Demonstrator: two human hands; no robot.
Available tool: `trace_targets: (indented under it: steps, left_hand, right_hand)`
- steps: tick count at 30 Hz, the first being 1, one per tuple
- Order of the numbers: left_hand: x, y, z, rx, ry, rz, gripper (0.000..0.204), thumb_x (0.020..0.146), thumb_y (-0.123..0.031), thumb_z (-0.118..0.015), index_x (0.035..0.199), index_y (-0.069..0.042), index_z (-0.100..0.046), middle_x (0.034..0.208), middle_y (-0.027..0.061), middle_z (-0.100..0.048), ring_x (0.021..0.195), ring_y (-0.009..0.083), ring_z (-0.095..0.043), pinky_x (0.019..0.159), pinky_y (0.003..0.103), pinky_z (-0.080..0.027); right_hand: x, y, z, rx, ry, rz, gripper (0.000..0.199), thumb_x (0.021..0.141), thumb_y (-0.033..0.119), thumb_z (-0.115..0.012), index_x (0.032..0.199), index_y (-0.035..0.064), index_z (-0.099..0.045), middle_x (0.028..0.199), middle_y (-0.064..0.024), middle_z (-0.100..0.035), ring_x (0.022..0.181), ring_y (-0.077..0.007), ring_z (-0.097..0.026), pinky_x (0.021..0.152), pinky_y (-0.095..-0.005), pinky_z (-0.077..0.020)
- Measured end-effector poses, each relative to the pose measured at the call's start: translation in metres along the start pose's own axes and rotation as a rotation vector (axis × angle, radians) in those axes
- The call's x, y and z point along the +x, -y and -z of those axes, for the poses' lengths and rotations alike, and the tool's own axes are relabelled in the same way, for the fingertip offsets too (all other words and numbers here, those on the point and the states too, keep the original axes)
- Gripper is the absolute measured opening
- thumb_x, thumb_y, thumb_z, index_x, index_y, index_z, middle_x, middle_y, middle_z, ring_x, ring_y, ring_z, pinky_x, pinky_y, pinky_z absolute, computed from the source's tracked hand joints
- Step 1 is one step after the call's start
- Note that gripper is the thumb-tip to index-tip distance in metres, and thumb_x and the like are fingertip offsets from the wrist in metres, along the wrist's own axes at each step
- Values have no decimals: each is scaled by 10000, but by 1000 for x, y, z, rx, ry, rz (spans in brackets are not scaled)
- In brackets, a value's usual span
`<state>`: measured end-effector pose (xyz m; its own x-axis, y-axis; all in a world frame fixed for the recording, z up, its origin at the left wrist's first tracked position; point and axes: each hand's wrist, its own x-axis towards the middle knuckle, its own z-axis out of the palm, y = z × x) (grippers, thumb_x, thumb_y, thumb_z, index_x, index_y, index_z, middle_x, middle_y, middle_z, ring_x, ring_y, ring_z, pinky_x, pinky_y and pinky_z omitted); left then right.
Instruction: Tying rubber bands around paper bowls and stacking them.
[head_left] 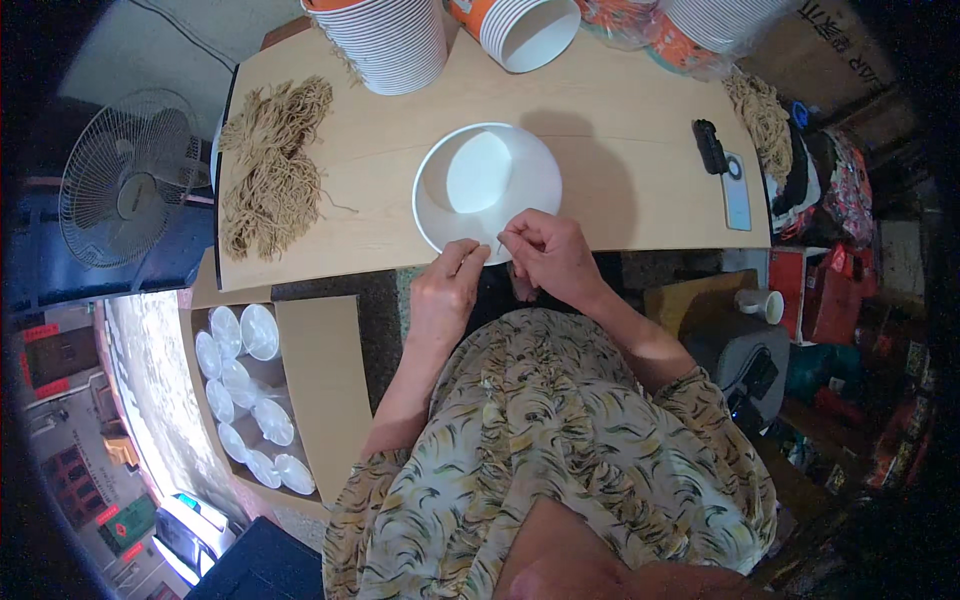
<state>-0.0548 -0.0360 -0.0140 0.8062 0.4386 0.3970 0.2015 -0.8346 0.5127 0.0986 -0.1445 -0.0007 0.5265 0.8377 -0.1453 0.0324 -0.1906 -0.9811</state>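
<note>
1. Because its mouth faces the person, white bucket (478,175) by the worktop (370,170) edge seems placed for easy rim access.
2. Left hand (445,290), right hand (562,258): fingers nearly closed at near rim; can't tell what's gripped.
3. Cord heap (275,165) left, apparently for reach; stacked buckets (392,50) behind, likely leaving room.

A pale wood-topped table (375,150) with a dark edge stands by a grey wall (215,30), a fan (135,190) to its left. Bright light whitens the ground (155,360) at far left.
</note>
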Motion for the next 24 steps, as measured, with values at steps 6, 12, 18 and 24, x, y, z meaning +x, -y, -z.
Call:
trace_targets:
  steps: [6,12,18,24]
  left_hand:
    - [2,-2,2,-19,19,25,301,796,58,-682,1067,-71,-700,1064,75,-680,837,282,-704,683,370,-585]
    - [6,-5,6,-18,12,-10,249,811,24,-649,1037,-66,-699,1039,67,-670,798,276,-709,656,378,-587]
    - [6,-3,6,-50,-25,12,231,824,18,-660,1039,-65,-685,1035,79,-668,791,291,-707,652,383,-586]
    - [5,-5,7,-52,7,14,226,817,30,-667,1027,-55,-675,1032,88,-663,786,308,-703,655,397,-584]
  right_hand:
    - [1,-5,1,-51,33,-3,128,979,84,-623,895,-13,-622,585,-14,-601,463,-84,-593,409,-244,-440]
    - [2,4,3,-114,18,-8,130,969,89,-637,895,-17,-639,617,-18,-622,484,-76,-590,426,-239,-454]
    - [4,7,5,-75,-24,-7,136,973,103,-641,907,-16,-642,625,-3,-614,517,-32,-545,436,-208,-436]
    - [4,11,7,4,11,-60,133,978,108,-637,912,-8,-640,626,-1,-613,509,-32,-541,437,-198,-429]
